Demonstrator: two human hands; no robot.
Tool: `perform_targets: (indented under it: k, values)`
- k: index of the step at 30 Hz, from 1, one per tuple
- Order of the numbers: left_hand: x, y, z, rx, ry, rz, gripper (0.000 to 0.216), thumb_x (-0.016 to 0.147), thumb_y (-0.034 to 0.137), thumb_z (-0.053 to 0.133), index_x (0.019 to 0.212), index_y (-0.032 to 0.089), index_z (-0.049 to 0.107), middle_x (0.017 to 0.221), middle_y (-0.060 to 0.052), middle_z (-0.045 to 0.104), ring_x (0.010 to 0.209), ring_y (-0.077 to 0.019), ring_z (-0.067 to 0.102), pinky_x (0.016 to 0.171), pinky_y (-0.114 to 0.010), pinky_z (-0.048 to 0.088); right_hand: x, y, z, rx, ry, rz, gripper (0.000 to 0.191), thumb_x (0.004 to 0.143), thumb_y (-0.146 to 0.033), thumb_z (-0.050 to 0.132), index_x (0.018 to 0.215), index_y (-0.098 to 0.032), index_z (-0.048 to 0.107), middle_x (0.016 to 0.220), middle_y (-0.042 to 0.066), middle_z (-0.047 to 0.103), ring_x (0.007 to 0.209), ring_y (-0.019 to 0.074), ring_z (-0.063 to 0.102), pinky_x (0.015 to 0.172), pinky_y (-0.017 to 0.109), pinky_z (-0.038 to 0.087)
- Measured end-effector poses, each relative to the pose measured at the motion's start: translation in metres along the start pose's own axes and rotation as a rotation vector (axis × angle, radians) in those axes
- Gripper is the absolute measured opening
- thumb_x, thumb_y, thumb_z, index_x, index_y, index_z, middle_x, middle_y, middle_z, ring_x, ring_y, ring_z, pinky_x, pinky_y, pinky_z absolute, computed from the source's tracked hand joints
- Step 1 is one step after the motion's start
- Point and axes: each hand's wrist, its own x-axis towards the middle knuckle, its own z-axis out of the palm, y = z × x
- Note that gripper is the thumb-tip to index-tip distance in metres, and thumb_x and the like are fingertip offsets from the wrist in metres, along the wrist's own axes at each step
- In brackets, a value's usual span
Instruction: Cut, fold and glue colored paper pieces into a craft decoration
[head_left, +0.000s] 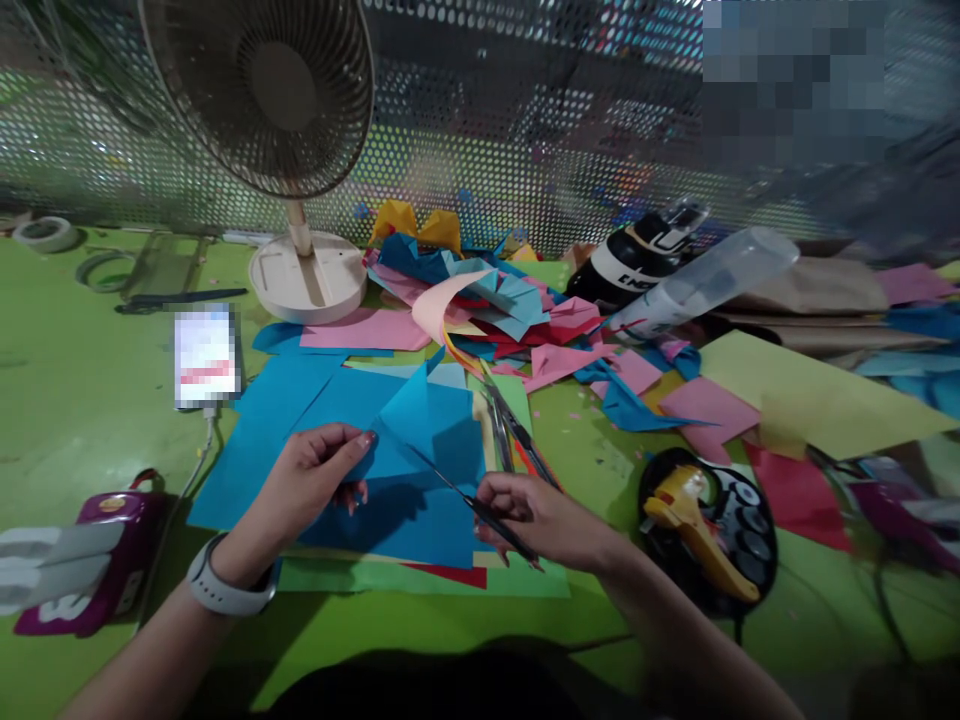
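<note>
My left hand (319,470), with a white watch on its wrist, pinches the edge of a raised piece of blue paper (420,405). In my right hand (525,510) is a thin, dark-handled tool that looks like scissors (469,498), seen edge-on. Its slim blade points up and left, close to the lifted paper. Whether the blade touches the paper I cannot tell. Below both hands lies a stack of blue sheets (442,535) over a green sheet (352,580). Another metal cutting tool (525,437) rests just beyond my right hand.
A fan (307,280) stands behind the sheets, near a phone (206,355) on a cable. Coloured paper scraps (517,310), a black bottle (630,255) and a clear bottle (720,275) lie at the back. A glue gun (701,530) occupies a black tray on the right; a purple power strip (120,550), the left.
</note>
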Motion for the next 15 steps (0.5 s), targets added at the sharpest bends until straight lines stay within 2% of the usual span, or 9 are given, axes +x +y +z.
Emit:
perform_targets:
  k: [3, 9, 15]
  values:
    - [0.0005, -0.0006, 0.0002, -0.007, -0.006, 0.008, 0.031, 0.079, 0.047, 0.065, 0.081, 0.016, 0.060, 0.048, 0.003, 0.062, 0.037, -0.0073, 0.052, 0.038, -0.016, 0.041, -0.0011, -0.0032, 0.0019, 0.019, 0.004, 0.018, 0.042, 0.070, -0.052, 0.074, 0.078, -0.018, 0.050, 0.063, -0.004, 0.059, 0.052, 0.0084, 0.057, 0.036, 0.015, 0.035]
    - [0.0007, -0.0005, 0.0003, -0.008, -0.009, 0.014, 0.031, 0.079, 0.047, 0.064, 0.078, 0.016, 0.059, 0.047, 0.003, 0.061, 0.037, -0.0073, 0.052, 0.037, -0.016, 0.041, -0.0014, -0.0086, 0.0046, 0.079, 0.037, 0.021, 0.045, 0.060, -0.047, 0.082, 0.071, -0.017, 0.049, 0.056, -0.006, 0.055, 0.048, 0.0066, 0.052, 0.042, 0.016, 0.037]
    - [0.0000, -0.0001, 0.0006, -0.019, -0.004, 0.018, 0.030, 0.079, 0.046, 0.064, 0.077, 0.016, 0.059, 0.046, 0.003, 0.060, 0.037, -0.0075, 0.052, 0.037, -0.016, 0.041, -0.0017, -0.0092, 0.0059, 0.104, 0.071, 0.035, 0.046, 0.057, -0.045, 0.084, 0.070, -0.017, 0.050, 0.052, -0.007, 0.053, 0.046, 0.0053, 0.047, 0.042, 0.016, 0.034]
